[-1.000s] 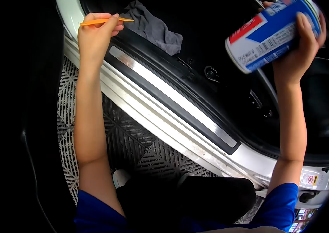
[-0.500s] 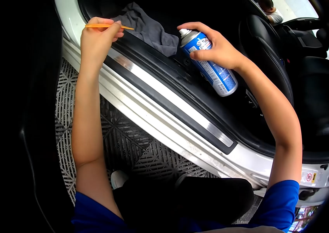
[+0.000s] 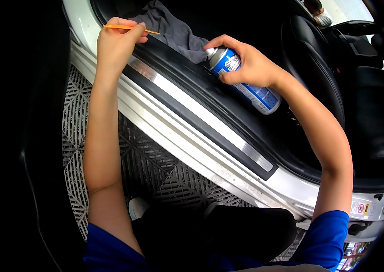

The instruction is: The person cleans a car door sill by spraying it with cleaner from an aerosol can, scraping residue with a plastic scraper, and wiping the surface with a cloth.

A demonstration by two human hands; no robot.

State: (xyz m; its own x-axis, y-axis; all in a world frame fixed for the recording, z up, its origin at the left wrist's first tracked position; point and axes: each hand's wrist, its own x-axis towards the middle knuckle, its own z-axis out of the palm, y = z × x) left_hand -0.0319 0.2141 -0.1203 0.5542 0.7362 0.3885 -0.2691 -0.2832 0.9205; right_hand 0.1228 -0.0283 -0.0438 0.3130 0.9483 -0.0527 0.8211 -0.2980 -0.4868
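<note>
Aerosol can (image 3: 257, 96), labeled in blue and white, tilts in the grasp of a worker's right hand (image 3: 255, 68) at the open doorway of a white car, held on the cabin side of the metal door sill plate (image 3: 201, 112), level with its middle stretch. The index fingertip rests on the white spray nozzle (image 3: 210, 51), and the thumb presses along the label. The can's metal wall hides its contents.

The left hand (image 3: 120, 43), above the sill plate's upper end, pinches a slim orange stick (image 3: 116, 26) between thumb and fingers, its pointed tip angled toward the cabin.

A second ago, the can loomed large and blurred farther into the cabin from the sill plate, its base toward the plate; it has since been turned end for end, so the nozzle now faces the plate's upper end. Compared with half a second ago, it sits only slightly lower, in much the same grip. The left hand's pinch is unchanged.

A crumpled gray cloth (image 3: 174, 29) lies on the cabin side of the sill plate's upper end, just beside the nozzle; whether they touch cannot be told. Grated floor tiles (image 3: 192, 183) spread outside the plate.
</note>
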